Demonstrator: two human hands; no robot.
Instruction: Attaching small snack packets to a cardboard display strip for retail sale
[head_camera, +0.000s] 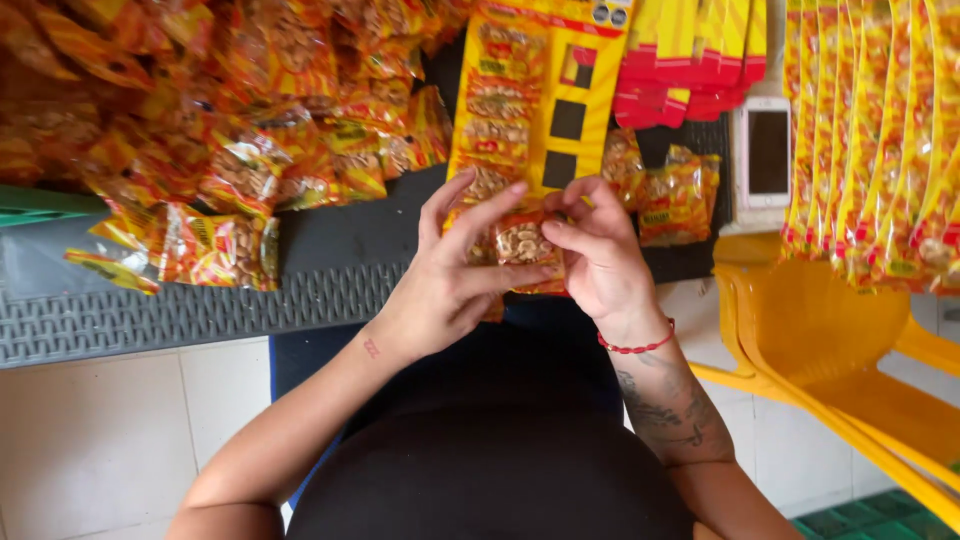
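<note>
A small peanut packet (522, 243) is pinched between the left hand (455, 270) and right hand (598, 255), both grips clenched on it. It is held against the near end of a yellow display card (535, 95) on the dark surface (330, 250), seemingly for lining up beneath the packets already attached.

A dark ribbed mat (150, 315) carries a heap of snack packets (220, 130) at its left end — a yellow display card (570, 90) lies mid-mat.

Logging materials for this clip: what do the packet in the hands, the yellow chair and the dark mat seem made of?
Packet: glossy plastic film, apparently; it glints, and nuts show through a clear window. Yellow chair: likely moulded plastic, smooth with a soft sheen. Dark mat: probably rubber or plastic, matte and ribbed.
</note>
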